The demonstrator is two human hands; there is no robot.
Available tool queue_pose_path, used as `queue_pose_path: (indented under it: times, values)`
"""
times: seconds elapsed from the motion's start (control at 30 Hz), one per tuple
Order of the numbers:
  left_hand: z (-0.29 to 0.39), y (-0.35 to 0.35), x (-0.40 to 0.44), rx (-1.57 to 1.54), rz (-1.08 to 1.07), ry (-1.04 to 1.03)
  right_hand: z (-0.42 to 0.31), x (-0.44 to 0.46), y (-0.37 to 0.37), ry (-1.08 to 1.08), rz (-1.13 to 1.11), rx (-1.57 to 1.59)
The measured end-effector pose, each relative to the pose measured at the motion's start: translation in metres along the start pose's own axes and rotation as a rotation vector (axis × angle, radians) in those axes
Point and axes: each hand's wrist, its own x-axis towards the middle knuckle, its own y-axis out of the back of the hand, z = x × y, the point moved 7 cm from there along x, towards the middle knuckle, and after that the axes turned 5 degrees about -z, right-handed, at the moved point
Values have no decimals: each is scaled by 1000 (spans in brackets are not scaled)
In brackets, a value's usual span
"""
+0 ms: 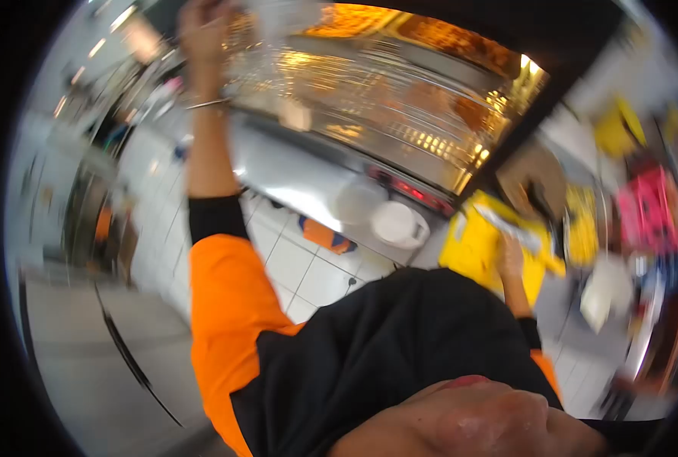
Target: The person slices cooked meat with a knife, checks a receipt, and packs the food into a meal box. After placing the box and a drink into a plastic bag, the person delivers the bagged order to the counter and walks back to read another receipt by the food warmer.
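Note:
My left hand [202, 27] is raised at the top left, close to a lit display case [369, 84] that holds trays of orange-brown food. Motion smears its fingers, and a pale, see-through blur [278, 19] lies just to its right. Over on the right, my right hand [511, 257] is at a yellow container [468, 236], beside a long whitish-silver item [512, 231]. Whether its fingers grip that item is too blurred to tell.
A steel ledge [293, 175] with a white round container [400, 225] runs below the case. Pink [649, 209] and yellow items crowd the right side, near a white bag [607, 289]. Steel cabinets [95, 350] stand at lower left; an orange and dark object [326, 236] is near the tiled floor.

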Motion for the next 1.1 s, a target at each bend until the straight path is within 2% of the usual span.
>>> queue_pose_path:
  times: [0.03,0.07,0.1,0.13,0.17,0.2,0.23,0.27,0.3,0.37,0.4,0.43,0.47,0.53,0.57,0.6,0.67,0.7,0.73,0.77,0.83,0.87,0.9,0.93,0.97,1.0,1.03,1.07,1.1]
  values:
    - [-5,2,21,54,175,-53,6,1,-8,-80,-141,61]
    - [2,-1,36,374,129,-375,-3,-4,0,-51,-2,-50]
    - [-20,-3,45,-152,19,38,10,-3,-12,-140,-124,-8]
    - [-105,-19,57,-304,-26,412,9,-4,-6,-128,-134,21]
    - [-117,-20,64,-389,-24,318,18,-7,-22,-85,-124,-120]
    - [-97,-18,64,-434,19,259,16,-2,-8,-135,-185,61]
    - [-77,-9,60,-278,-25,452,14,5,14,-298,-262,139]
    - [-78,-6,61,-282,-88,417,17,9,24,-441,-332,225]
    - [-98,1,67,-175,-167,259,27,7,27,-471,-309,388]
    - [-91,30,69,131,-275,186,76,-13,-10,-346,140,1187]
    - [-140,65,72,-56,-265,205,75,-19,16,-350,151,1188]
    - [-185,77,74,-244,-262,233,83,-34,52,-617,146,1128]
    - [-166,115,79,-147,-188,200,94,-53,80,-878,135,1057]
    - [-81,164,66,65,17,161,127,-91,105,-943,327,1348]
    - [-30,178,55,107,120,153,140,-107,138,-1028,346,1206]
    - [20,186,41,120,206,150,176,-133,142,-1085,478,1207]
    - [115,192,5,74,339,154,237,-175,169,-1004,581,1034]
    - [156,186,-14,30,368,189,262,-194,180,-1048,724,969]
    - [195,173,-32,-31,368,213,299,-214,178,-971,783,956]
    - [228,151,-52,-102,333,279,307,-210,193,-962,759,966]
    - [298,85,-90,-297,152,423,305,-207,249,-1356,419,200]
    - [337,37,-111,-383,-45,496,317,-207,246,-1332,396,218]
    - [416,-17,-115,75,-305,398,332,-210,237,-1304,167,81]
    - [445,-67,-145,-413,-339,459,344,-214,225,-1249,-62,-60]
    - [501,-114,-160,-869,-355,785,348,-218,214,-1105,-82,-177]
    - [541,-148,-171,-953,-519,821,346,-221,204,-952,-91,-284]
    - [576,-176,-180,-1055,-620,813,343,-225,203,-914,-32,-213]
    - [611,-192,-179,-1321,-579,853,336,-227,204,-873,22,-141]
    - [636,-202,-177,-1442,-581,928,311,-215,221,-931,46,-47]
